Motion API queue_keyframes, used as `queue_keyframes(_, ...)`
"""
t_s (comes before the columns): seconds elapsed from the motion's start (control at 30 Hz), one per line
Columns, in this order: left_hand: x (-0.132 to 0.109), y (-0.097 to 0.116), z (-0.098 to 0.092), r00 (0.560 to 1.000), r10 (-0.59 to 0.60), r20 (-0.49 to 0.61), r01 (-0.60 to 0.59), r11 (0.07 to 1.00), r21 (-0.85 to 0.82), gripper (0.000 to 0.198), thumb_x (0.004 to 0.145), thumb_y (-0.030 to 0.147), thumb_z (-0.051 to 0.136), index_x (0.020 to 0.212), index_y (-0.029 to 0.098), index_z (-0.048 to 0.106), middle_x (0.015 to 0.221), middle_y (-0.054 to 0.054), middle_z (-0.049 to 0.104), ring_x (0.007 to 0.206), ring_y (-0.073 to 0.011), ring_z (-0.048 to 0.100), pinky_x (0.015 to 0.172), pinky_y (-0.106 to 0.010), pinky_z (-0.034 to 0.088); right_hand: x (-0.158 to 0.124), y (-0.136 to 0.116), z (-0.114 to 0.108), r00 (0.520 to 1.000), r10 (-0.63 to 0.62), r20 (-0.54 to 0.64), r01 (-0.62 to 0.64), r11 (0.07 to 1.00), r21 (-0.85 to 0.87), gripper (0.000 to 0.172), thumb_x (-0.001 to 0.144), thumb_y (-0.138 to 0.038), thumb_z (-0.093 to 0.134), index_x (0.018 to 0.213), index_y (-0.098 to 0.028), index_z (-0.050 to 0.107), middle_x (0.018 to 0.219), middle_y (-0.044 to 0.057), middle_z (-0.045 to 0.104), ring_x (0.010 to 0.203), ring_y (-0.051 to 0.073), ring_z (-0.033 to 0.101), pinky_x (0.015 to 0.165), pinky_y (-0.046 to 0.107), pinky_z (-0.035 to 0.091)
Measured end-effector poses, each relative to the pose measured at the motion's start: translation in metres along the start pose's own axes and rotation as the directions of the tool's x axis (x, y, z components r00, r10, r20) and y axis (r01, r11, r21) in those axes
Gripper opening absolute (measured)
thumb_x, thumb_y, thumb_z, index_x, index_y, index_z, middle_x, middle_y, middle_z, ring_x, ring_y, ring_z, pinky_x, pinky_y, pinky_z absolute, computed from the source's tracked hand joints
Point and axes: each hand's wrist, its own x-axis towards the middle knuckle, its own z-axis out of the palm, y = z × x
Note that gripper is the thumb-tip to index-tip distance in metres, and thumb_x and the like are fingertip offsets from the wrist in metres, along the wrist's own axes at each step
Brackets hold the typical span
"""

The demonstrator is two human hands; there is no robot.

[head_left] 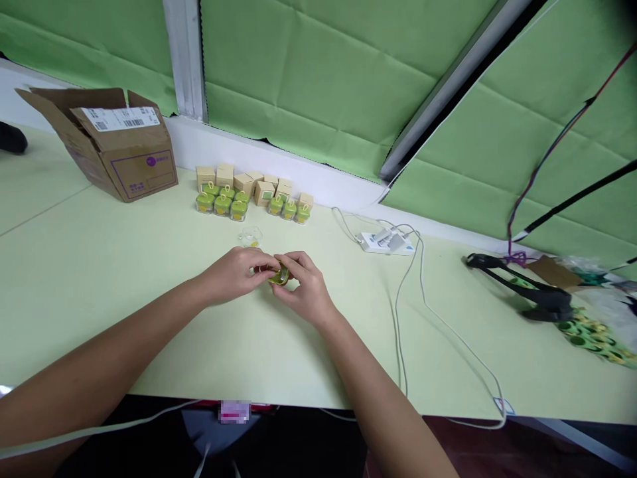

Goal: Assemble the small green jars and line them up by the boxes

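My left hand (237, 272) and my right hand (304, 287) meet over the middle of the pale green table (99, 279). Together they pinch a small green item (279, 275), mostly hidden by the fingers. Just beyond them lies a small clear plastic piece (249, 234). Farther back stand several small green items in clear cases (222, 203) and several small tan boxes (253, 182) in a row near the wall.
An open cardboard box (119, 149) sits at the back left. A white power strip (385, 241) with white cables (413, 292) lies to the right. A black tool (527, 292) and green packets (594, 335) lie at the far right.
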Motion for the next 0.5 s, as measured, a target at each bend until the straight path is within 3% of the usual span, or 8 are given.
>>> queue_keyframes(0.13, 0.000, -0.001, -0.003, 0.993, 0.113, 0.032, -0.116, 0.988, 0.097, 0.022, 0.099, 0.023, 0.054, 0.093, 0.025, 0.075, 0.090, 0.001, 0.077, 0.080, -0.0153, 0.069, 0.079, -0.030, 0.052, 0.000, 0.000, 0.001, 1.000, -0.019, 0.018, 0.018, 1.000, 0.007, 0.052, 0.082, -0.011, 0.065, 0.131, -0.029, 0.064, 0.113, 0.007, 0.060, 0.093, 0.018, 0.066, 0.076, 0.034, 0.064)
queue_keyframes(0.27, -0.001, -0.006, -0.003, 0.971, 0.212, 0.108, -0.233, 0.943, 0.236, 0.026, 0.101, 0.020, 0.049, 0.086, 0.021, 0.070, 0.076, 0.001, 0.071, 0.071, -0.0139, 0.064, 0.070, -0.029, 0.046, 0.000, 0.000, 0.002, 0.998, -0.032, 0.049, 0.030, 0.999, 0.025, 0.051, 0.082, -0.010, 0.066, 0.130, -0.029, 0.065, 0.114, 0.007, 0.060, 0.090, 0.017, 0.066, 0.078, 0.034, 0.063)
queue_keyframes(0.5, -0.003, -0.011, -0.001, 0.948, 0.309, 0.079, -0.319, 0.903, 0.288, 0.028, 0.102, 0.018, 0.047, 0.082, 0.019, 0.067, 0.073, 0.002, 0.069, 0.066, -0.0119, 0.062, 0.065, -0.026, 0.043, -0.001, -0.001, 0.004, 0.998, -0.040, 0.048, 0.036, 0.997, 0.072, 0.050, 0.080, -0.010, 0.066, 0.128, -0.026, 0.066, 0.114, 0.007, 0.061, 0.086, 0.015, 0.065, 0.076, 0.033, 0.062)
